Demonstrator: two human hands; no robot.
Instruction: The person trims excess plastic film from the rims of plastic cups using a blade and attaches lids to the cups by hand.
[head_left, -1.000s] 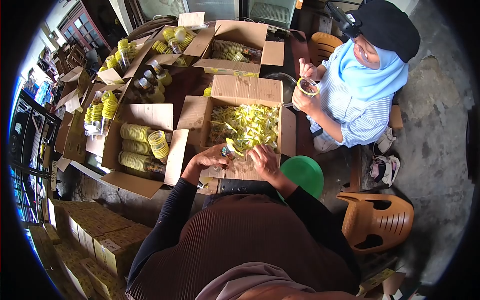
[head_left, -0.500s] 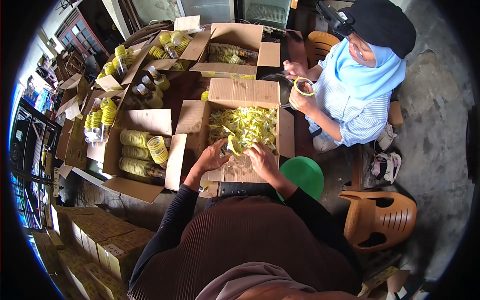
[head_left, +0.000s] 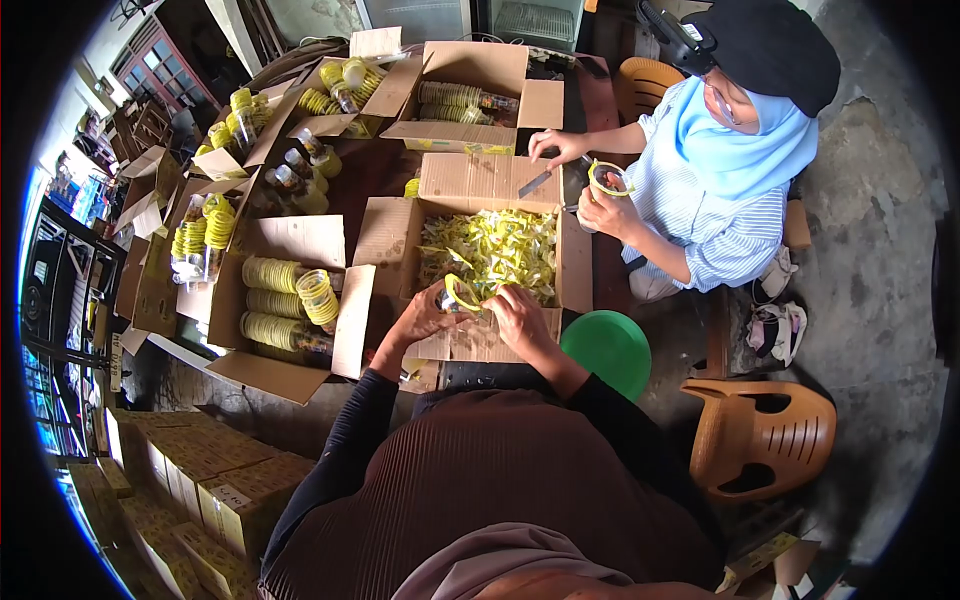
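My left hand (head_left: 424, 314) is closed around a clear plastic cup with a yellow rim (head_left: 462, 292), held tilted over the near side of a cardboard box. My right hand (head_left: 518, 316) pinches the yellow edge on the cup's right side; whether a loose strip is between the fingertips is too small to tell. Below and beyond both hands, the open box (head_left: 405, 250) holds a heap of yellow and clear plastic scraps (head_left: 487, 250). The box's near flap (head_left: 480, 345) lies under my wrists.
At right, a co-worker holds a knife (head_left: 535, 184) and another yellow-rimmed cup (head_left: 609, 178). A box of stacked yellow-rimmed cups (head_left: 270, 372) stands left, with several more boxes behind it. A green round lid or basin (head_left: 606, 352) and an orange chair (head_left: 765, 440) are at right.
The cup in my left hand has shifted slightly left and tilted, its rim more visible. My right hand has moved little. The co-worker's hand has swung left, and the knife now shows.
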